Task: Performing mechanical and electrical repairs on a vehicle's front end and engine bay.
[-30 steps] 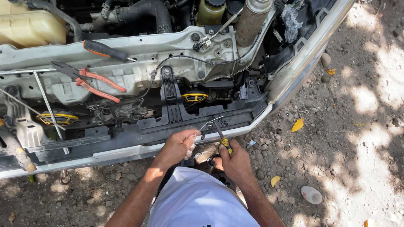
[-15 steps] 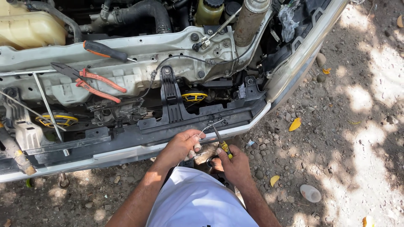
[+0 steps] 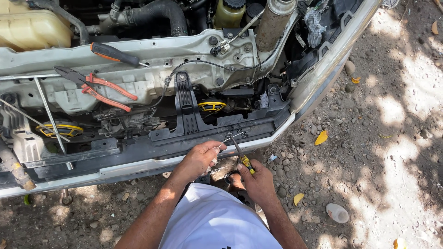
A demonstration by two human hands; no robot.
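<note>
Evidently thin, springy wire [image 3: 229, 138] at the bumper [image 3: 138, 162]: left hand [image 3: 200, 159] pinches its end, right hand [image 3: 257, 180] closed around yellow-handled pliers [image 3: 242, 156]; light, kinks easily, so grip near the tip.

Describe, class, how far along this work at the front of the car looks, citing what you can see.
Done: the front is stripped, leaving the black crossmember and yellow horns bare. In hand: the left hand pinches a thin wire at the crossmember while the right hand works it with yellow-handled pliers. Left: red-handled pliers and a screwdriver lie on the upper panel; nothing is refitted.
</note>
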